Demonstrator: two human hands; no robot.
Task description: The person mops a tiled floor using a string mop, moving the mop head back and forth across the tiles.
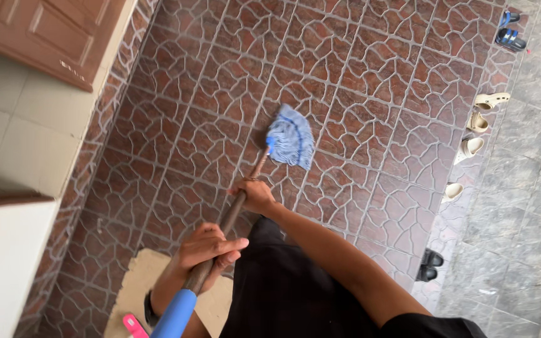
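A mop [236, 206] is gripped with both hands. The right hand [255, 195] is wrapped round the brown wooden handle farther down, its fingers clamped on the shaft. The left hand [206, 247] is closed on the handle higher up, just above the blue grip [175, 316]. The blue string mop head [291, 136] is laid on the floor [370, 94] of reddish-brown patterned tiles, well away from its edges. Along the floor's right edge, pale slippers [480, 122] and dark shoes [430, 265] are lined up. A piece of cardboard [139, 281] is seen near the bottom edge.
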